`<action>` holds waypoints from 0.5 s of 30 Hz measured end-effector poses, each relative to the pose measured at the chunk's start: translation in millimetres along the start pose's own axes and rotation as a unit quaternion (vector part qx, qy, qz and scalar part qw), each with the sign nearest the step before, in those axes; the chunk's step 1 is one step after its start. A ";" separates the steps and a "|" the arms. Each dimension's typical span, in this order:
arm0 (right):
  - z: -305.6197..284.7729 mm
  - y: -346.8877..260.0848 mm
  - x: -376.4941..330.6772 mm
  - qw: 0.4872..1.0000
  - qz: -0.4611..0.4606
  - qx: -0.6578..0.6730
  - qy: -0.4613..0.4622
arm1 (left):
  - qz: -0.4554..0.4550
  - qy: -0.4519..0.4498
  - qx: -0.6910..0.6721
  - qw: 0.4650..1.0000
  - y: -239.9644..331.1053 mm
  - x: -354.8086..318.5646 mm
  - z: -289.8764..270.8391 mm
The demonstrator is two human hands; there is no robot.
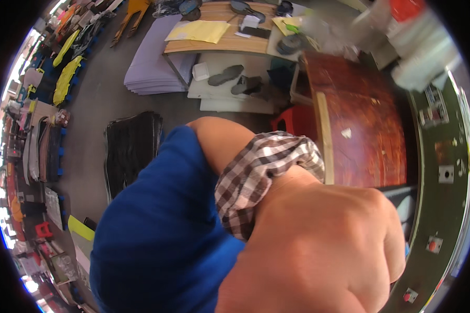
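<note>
My left hand (318, 250) is raised very close to the camera and fills the lower right of the head view. Its back and knuckles show, but the fingers run out of sight, so I cannot tell what they touch or hold. A brown-and-white checked sleeve (245, 185) is bunched around the forearm. Behind it, the bent bare elbow (222, 138) comes out of a blue sleeve (162, 224) on the left. My right hand is out of view.
A wooden workbench (219, 47) carries yellow paper (198, 31). Dark shoe soles (226, 75) lie on the shelf below. Left of it are stacked lavender sheets (149, 62) and a black stack (132, 151). A reddish-brown tabletop (365, 130) adjoins a green machine panel (441, 208).
</note>
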State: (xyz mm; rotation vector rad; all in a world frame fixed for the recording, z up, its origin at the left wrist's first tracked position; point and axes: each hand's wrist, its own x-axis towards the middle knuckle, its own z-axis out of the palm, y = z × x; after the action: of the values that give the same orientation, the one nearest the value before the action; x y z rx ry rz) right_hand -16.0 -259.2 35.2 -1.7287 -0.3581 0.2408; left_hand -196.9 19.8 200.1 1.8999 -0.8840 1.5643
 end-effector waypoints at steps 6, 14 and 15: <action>146.5 -55.6 -24.6 0.995 -0.001 0.069 -0.075 | -0.009 0.032 0.098 0.995 27.0 -29.5 -167.6; 309.3 -85.5 7.5 0.959 -0.036 0.046 -0.279 | -0.024 0.059 0.261 0.963 76.5 -58.8 -313.0; 333.1 -85.7 13.3 0.948 -0.017 0.048 -0.315 | -0.024 0.060 0.275 0.959 79.2 -61.8 -329.1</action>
State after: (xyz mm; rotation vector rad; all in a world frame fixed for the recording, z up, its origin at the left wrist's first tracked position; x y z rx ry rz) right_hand -130.8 64.5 57.4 -1.5141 -0.8243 0.7795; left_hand -475.2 222.2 203.5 2.1333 -0.3623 2.0204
